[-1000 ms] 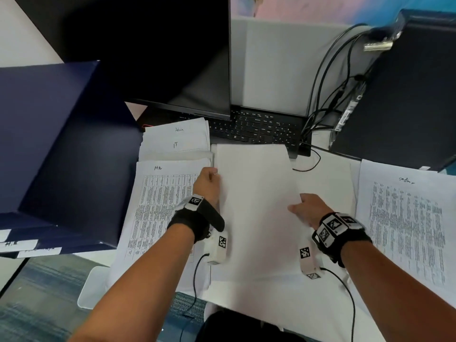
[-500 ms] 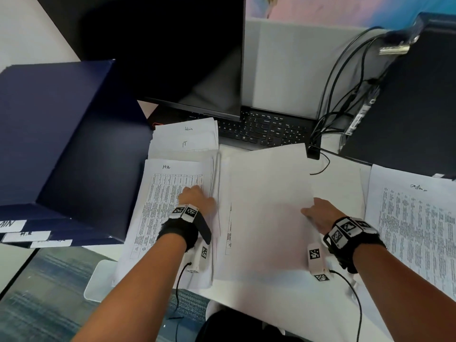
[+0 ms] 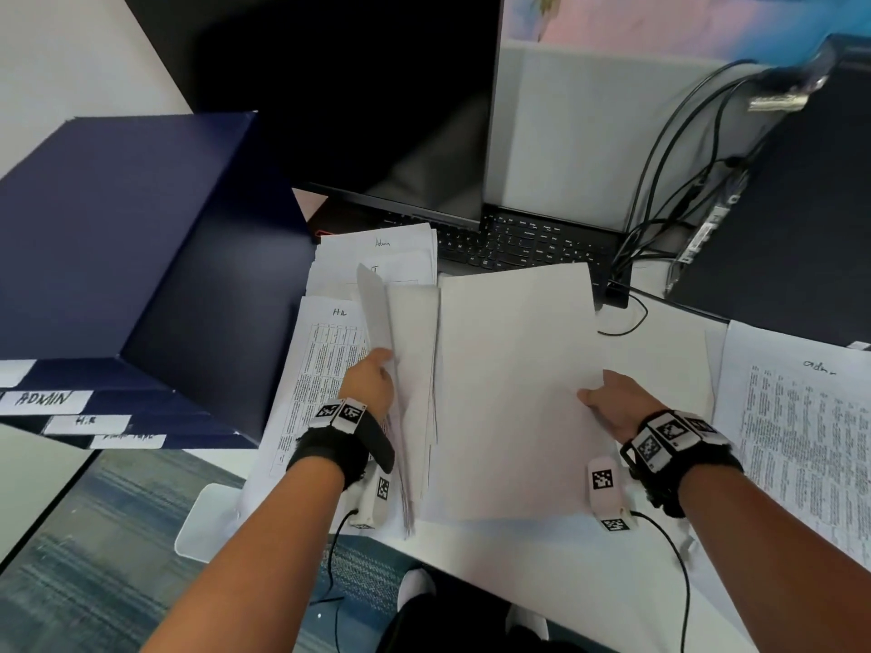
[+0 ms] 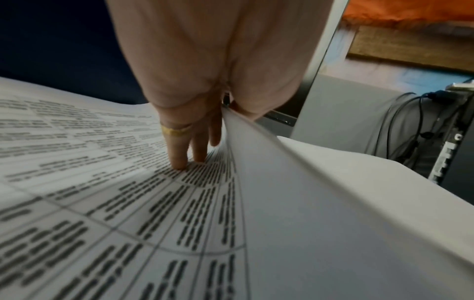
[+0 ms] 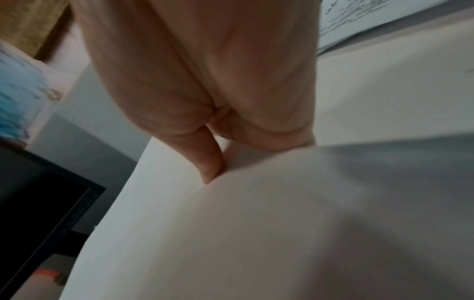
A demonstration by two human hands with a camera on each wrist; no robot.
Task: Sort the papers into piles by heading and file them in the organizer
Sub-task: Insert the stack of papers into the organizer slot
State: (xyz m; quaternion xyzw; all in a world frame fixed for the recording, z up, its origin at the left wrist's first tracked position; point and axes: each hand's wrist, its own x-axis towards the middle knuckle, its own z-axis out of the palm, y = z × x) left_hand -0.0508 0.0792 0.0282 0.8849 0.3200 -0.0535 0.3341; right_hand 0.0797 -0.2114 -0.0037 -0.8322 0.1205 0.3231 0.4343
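Organizer (image 3: 141, 256): dark blue, at 9 o'clock on the desk; front labels read ADMIN and H.R, a third is illegible.
HR sheet (image 3: 320, 369): printed table, flat, long axis 6–12 o'clock, heading at 12.
Left hand (image 3: 370, 384): pinches the left edge of a thin bundle of pages (image 3: 410, 369), raised on edge, long axis 6–12 o'clock.
Left wrist view only: fingers (image 4: 177, 150) straight, tips on the printed table (image 4: 102, 192); thumb side clamps the lifted pages (image 4: 295, 182); a gold ring (image 4: 174, 130).
Blank stack (image 3: 513, 393): centre of desk, blank side up, long axis 6–12 o'clock, top edge at the keyboard (image 3: 528, 242).
Right hand (image 3: 617, 402): holds the stack's right edge at 3 o'clock, thumb on top.
Right wrist view only: one finger (image 5: 210, 162) straight, tip pressing the white sheet (image 5: 256, 233); other fingers hidden.
Admin sheet (image 3: 801, 440): at 3 o'clock, printed side up, heading at 12.
Head view only: a dark monitor (image 3: 377, 101) at 12 o'clock.
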